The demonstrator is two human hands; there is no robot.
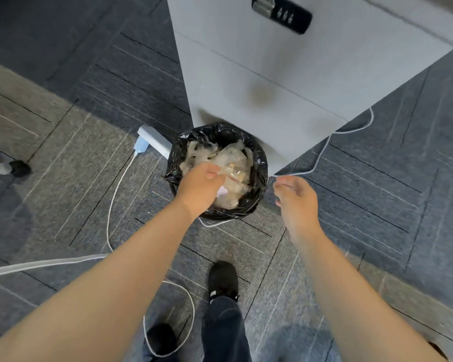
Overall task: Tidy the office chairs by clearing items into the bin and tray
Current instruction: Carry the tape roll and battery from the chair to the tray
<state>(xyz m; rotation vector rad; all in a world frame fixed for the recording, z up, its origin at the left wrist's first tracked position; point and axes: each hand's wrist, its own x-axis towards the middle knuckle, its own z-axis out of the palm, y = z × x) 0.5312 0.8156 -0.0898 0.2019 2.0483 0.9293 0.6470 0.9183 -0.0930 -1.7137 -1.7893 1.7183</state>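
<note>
Single head view, looking steeply down from standing height. Bin [217, 173] near centre, against cabinet [285, 69] at top; own arms and shoes at bottom edge. Wide-angle distortion.

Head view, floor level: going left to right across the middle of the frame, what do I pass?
Chair caster → power strip → left hand over the black-lined bin → right hand, apart from the bin.

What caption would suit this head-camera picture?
Left hand drops clear wrappers into the black-lined bin beside a grey cabinet; right hand hovers empty.
</note>
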